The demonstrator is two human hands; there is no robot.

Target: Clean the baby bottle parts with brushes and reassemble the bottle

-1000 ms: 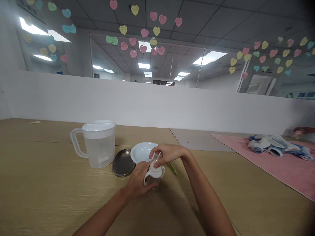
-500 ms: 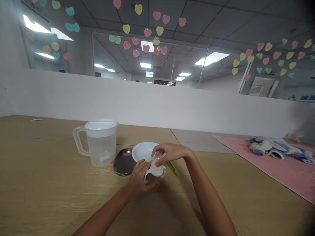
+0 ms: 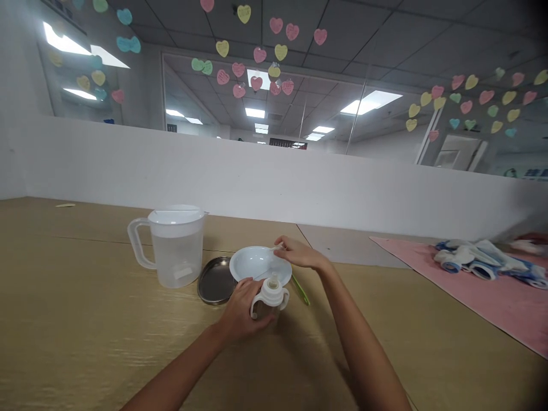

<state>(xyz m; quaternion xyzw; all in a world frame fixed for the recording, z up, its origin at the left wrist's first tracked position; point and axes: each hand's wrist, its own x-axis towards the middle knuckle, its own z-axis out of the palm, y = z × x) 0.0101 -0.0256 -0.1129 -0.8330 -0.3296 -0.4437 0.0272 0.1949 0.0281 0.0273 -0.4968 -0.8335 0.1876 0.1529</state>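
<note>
One bottle [image 3: 271, 298] in left hand [image 3: 244, 311]

An office, by its look — tiled ceiling [image 3: 363, 28], panel lights [image 3: 371, 103], glass partition [image 3: 381, 134].

Pitcher: here it stands, translucent [image 3: 177, 260], handle pointing left.
Metal dish: shallow and dark [image 3: 214, 281], sitting just beside it.
Far left: a pale strip [image 3: 65, 205] lies flat on the tabletop [image 3: 98, 331].
Pink mat: over to the right [image 3: 454, 291], carrying a rumpled white-and-blue bundle [image 3: 483, 260]!
Backdrop: white wall [image 3: 257, 180], glass above, and heart-shaped notes [image 3: 259, 55] everywhere.
Ceiling lights: glowing [image 3: 372, 101].
</note>
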